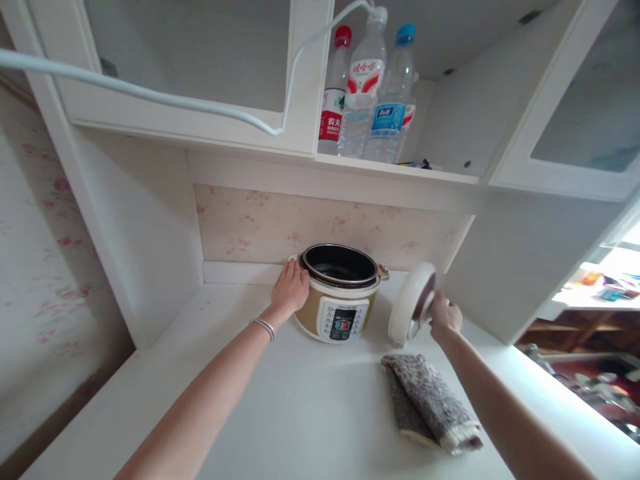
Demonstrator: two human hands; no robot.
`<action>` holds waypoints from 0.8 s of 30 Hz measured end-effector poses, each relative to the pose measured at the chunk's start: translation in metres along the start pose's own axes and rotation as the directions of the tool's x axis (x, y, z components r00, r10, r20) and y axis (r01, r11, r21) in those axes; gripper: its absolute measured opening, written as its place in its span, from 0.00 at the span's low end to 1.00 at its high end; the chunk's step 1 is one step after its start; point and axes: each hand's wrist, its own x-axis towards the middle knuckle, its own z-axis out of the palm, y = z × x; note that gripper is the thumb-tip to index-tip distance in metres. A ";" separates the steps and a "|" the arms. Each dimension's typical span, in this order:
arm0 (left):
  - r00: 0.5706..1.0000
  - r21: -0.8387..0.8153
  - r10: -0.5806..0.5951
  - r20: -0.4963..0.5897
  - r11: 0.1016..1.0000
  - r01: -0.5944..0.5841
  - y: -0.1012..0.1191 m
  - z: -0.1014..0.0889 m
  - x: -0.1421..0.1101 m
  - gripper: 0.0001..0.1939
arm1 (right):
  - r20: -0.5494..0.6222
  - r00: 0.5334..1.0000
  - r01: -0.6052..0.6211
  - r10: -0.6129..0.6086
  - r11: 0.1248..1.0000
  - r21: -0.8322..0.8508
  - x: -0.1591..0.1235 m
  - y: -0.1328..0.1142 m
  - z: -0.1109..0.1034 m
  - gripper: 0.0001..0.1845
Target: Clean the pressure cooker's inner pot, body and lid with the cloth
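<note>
A white and gold electric pressure cooker [311, 308] stands upright on the white counter, its top uncovered and its dark inner pot [340, 263] showing. My left hand [291, 287] is closed on the cooker's left side, at the rim; the part under the fingers is hidden. To the right of the cooker, my right hand [444, 315] grips the white round lid [407, 303] by its middle. The lid is tilted up nearly on edge, apart from the cooker. Whether its lower edge touches the counter I cannot tell. A folded grey-brown cloth [435, 400] lies in front of the lid, near my right forearm.
Several plastic bottles [367, 87] stand in the open cabinet [450, 127] above. A white cable [170, 101] hangs across the cabinet front. Side panels [150, 233] bound the counter [280, 413] left and right. Beyond the right panel are cluttered shelves [585, 327].
</note>
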 end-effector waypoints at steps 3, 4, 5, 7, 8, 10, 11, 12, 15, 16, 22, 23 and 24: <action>0.999 -0.027 0.032 0.009 0.999 -0.032 -0.008 -0.003 0.000 0.30 | -0.065 0.997 0.040 -0.048 0.992 -0.118 0.004 -0.028 -0.012 0.30; 0.999 -0.044 0.043 0.006 0.998 -0.042 -0.010 -0.004 -0.001 0.30 | -0.067 0.993 0.084 -0.094 0.987 -0.133 0.005 -0.041 -0.016 0.31; 0.999 -0.061 0.053 -0.001 0.997 -0.053 -0.012 -0.003 -0.002 0.30 | -0.069 0.988 0.129 -0.139 0.982 -0.139 0.006 -0.054 -0.021 0.32; 0.997 -0.088 0.069 -0.032 0.994 -0.071 -0.016 -0.001 -0.004 0.30 | -0.077 0.973 0.206 -0.218 0.969 -0.139 0.007 -0.084 -0.028 0.34; 0.996 -0.097 0.068 -0.051 0.993 -0.073 -0.017 0.000 -0.006 0.29 | -0.080 0.963 0.244 -0.257 0.960 -0.140 0.007 -0.101 -0.031 0.35; 0.995 -0.112 0.057 -0.084 0.992 -0.066 -0.018 0.003 -0.007 0.29 | -0.058 0.935 0.338 -0.349 0.929 -0.149 0.003 -0.134 -0.032 0.37; 0.994 -0.121 0.054 -0.091 0.991 -0.065 -0.018 0.004 -0.008 0.29 | -0.035 0.914 0.394 -0.404 0.906 -0.158 -0.001 -0.151 -0.032 0.37; 0.994 -0.130 0.054 -0.091 0.989 -0.065 -0.019 0.005 -0.008 0.29 | -0.001 0.886 0.457 -0.464 0.873 -0.170 -0.005 -0.167 -0.029 0.37; 0.997 -0.149 0.065 -0.049 0.986 -0.072 -0.024 0.000 -0.007 0.29 | 0.161 0.758 0.651 -0.632 0.726 -0.221 -0.025 -0.209 -0.014 0.35; 0.997 -0.152 0.075 -0.028 0.985 -0.078 -0.027 -0.002 -0.006 0.29 | 0.227 0.709 0.705 -0.668 0.668 -0.236 -0.032 -0.220 -0.007 0.35; 0.993 -0.142 0.114 0.009 0.984 -0.111 -0.038 -0.008 -0.002 0.27 | 0.536 0.463 0.885 -0.706 0.399 -0.240 -0.074 -0.254 0.052 0.34; 0.994 -0.140 0.110 0.008 0.984 -0.108 -0.039 -0.007 -0.001 0.27 | 0.563 0.436 0.899 -0.703 0.367 -0.239 -0.077 -0.257 0.060 0.34; 0.994 -0.142 0.106 0.007 0.984 -0.104 -0.039 -0.005 -0.001 0.27 | 0.583 0.410 0.912 -0.702 0.335 -0.238 -0.079 -0.259 0.068 0.33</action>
